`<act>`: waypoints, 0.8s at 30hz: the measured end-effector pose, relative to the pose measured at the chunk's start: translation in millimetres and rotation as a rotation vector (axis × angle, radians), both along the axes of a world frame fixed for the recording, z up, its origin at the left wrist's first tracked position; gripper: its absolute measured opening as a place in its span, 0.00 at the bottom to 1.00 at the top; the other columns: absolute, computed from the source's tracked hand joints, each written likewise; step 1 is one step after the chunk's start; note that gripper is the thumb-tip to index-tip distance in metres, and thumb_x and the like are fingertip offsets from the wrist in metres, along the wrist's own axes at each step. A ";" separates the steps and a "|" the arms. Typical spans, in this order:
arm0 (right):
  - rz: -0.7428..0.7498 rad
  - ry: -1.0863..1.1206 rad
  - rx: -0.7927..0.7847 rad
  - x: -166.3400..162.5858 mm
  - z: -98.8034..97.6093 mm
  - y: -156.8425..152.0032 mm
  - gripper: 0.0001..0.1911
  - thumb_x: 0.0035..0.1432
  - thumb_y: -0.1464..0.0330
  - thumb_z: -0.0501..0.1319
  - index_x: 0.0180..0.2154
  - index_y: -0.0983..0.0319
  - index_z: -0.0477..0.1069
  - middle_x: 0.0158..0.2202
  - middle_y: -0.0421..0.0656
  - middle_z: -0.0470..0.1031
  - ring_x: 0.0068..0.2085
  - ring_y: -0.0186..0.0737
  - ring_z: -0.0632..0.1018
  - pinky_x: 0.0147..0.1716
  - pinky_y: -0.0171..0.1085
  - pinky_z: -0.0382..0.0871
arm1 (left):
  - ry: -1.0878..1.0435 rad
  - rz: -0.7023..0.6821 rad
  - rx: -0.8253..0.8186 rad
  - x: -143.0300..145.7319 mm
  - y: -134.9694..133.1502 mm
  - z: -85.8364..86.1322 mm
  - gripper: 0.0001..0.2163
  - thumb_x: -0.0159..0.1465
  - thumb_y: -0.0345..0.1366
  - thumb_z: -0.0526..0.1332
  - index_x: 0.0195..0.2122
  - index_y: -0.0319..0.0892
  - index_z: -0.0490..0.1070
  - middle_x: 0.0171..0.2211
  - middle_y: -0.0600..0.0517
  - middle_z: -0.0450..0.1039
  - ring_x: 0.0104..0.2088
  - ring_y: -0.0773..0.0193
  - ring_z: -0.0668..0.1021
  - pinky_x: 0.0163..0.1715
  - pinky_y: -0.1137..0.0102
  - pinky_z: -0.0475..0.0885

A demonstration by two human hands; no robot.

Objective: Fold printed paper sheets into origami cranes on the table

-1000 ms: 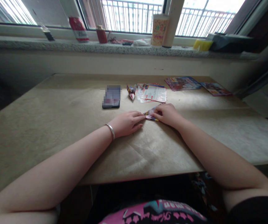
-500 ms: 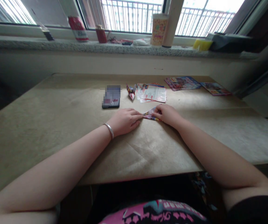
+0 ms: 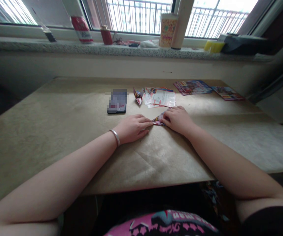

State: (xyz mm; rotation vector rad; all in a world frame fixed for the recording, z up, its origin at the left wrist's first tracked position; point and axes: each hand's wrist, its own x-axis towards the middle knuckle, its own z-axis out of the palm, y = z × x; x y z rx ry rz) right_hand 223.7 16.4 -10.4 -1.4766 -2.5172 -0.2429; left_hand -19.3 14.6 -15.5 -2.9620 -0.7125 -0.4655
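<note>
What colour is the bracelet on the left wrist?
The bracelet is silvery, seen best in the head view.

There are two hands, one left hand (image 3: pixel 133 128) and one right hand (image 3: pixel 179 120), one bracelet (image 3: pixel 115 137), one phone (image 3: pixel 119 106), one strip of folded paper (image 3: pixel 158 120) and one folded paper figure (image 3: pixel 138 96). Two printed stacks (image 3: pixel 193 88) and one pile of overlapping sheets (image 3: pixel 166 98), too covered to count, share one table (image 3: pixel 57 141). One windowsill (image 3: pixel 121 51) bears one can (image 3: pixel 82 30), one red bottle (image 3: pixel 106 35) and one patterned cup (image 3: pixel 168 31).
</note>
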 end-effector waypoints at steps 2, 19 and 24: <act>0.028 0.000 0.006 -6.7 1.0 -3.6 0.16 0.62 0.57 0.54 0.32 0.61 0.73 0.36 0.48 0.79 0.42 0.46 0.74 0.47 0.44 0.56 | 0.004 0.006 -0.001 0.7 -0.2 -1.3 0.17 0.66 0.37 0.55 0.56 0.43 0.69 0.50 0.46 0.74 0.48 0.57 0.74 0.49 0.61 0.72; -0.007 0.217 -0.171 -1.7 -11.5 12.3 0.10 0.57 0.62 0.60 0.29 0.60 0.74 0.31 0.42 0.78 0.35 0.39 0.74 0.35 0.36 0.60 | 0.077 0.103 0.019 6.2 -9.1 4.0 0.16 0.66 0.38 0.55 0.53 0.42 0.71 0.43 0.45 0.72 0.43 0.58 0.74 0.44 0.64 0.72; -0.022 0.233 -0.178 -2.8 -12.2 12.5 0.09 0.57 0.63 0.60 0.28 0.60 0.73 0.31 0.43 0.78 0.34 0.40 0.74 0.33 0.37 0.60 | 0.100 0.114 0.031 6.4 -9.1 3.9 0.16 0.66 0.39 0.54 0.53 0.41 0.71 0.43 0.45 0.72 0.43 0.57 0.74 0.42 0.64 0.72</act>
